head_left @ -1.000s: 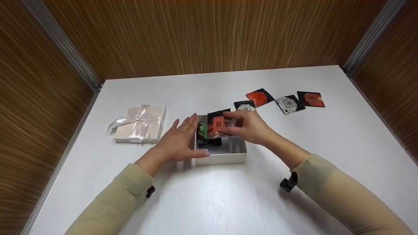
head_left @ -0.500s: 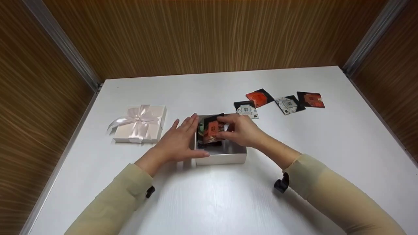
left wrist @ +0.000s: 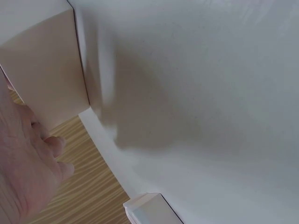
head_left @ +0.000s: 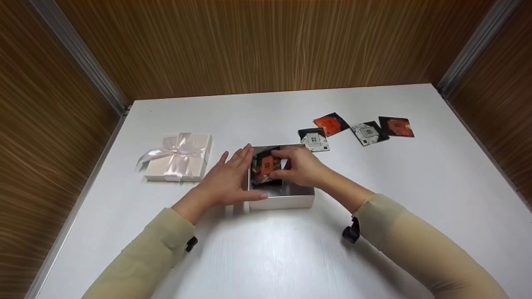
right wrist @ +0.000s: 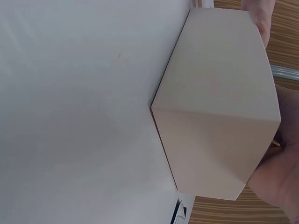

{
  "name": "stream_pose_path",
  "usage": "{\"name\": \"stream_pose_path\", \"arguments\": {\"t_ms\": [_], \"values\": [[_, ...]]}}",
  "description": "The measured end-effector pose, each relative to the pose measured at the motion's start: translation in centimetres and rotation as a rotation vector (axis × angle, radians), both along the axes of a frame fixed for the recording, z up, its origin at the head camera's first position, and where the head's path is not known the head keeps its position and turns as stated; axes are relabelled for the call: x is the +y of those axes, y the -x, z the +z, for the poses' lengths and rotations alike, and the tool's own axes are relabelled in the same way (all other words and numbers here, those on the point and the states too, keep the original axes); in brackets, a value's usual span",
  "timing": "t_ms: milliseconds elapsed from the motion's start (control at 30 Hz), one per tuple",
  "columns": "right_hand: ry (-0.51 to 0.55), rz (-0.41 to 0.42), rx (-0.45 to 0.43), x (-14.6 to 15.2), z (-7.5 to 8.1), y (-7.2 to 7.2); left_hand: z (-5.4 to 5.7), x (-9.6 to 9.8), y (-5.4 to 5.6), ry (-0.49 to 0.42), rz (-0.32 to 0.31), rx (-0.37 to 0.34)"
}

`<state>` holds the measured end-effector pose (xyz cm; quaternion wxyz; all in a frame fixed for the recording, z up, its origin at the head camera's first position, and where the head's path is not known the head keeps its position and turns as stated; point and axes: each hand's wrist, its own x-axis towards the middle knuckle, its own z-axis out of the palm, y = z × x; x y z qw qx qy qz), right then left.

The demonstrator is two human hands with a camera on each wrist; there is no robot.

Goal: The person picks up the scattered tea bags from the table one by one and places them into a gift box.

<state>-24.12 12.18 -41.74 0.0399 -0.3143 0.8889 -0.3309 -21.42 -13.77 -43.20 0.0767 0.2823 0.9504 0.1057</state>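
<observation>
A white open box (head_left: 282, 202) stands at the middle of the table, its outer walls also filling much of the right wrist view. My left hand (head_left: 226, 180) rests along the box's left side with fingers straight, thumb over the front rim. Reaching inside from the right, my right hand (head_left: 302, 166) pinches a black and red sachet (head_left: 266, 166) by its right edge. The sachet lies over other dark packaging at the box's left side, mostly covered. In the right wrist view the box wall hides the fingertips of the right hand (right wrist: 280, 172).
A white lid (head_left: 156, 171) with a pale satin bow (head_left: 178, 150) lies left of the box. Behind and right are a white-black sachet (head_left: 314, 140), an orange one (head_left: 330, 123), another white-black sachet (head_left: 369, 132) and a red-black one (head_left: 397, 126). Wooden panels (head_left: 266, 45) enclose the table.
My right hand has moved left and lowered the black and red sachet into the box, over the green-patterned one there. The left hand has stayed still.
</observation>
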Motion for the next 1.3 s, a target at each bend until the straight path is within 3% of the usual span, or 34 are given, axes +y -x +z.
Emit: {"name": "stream_pose_path", "arguments": {"t_ms": [600, 900, 1300], "values": [[-0.101, 0.033, 0.052, -0.9, -0.3, 0.4, 0.1, -0.1, -0.1, -0.005, -0.01, 0.013], [-0.138, 0.005, 0.013, -1.2, -0.4, 0.6, 0.0, -0.1, -0.1, -0.005, -0.009, 0.018], [-0.196, -0.018, 0.026, -1.5, -0.5, 0.5, 0.0, 0.0, -0.1, -0.003, -0.011, 0.016]]}}
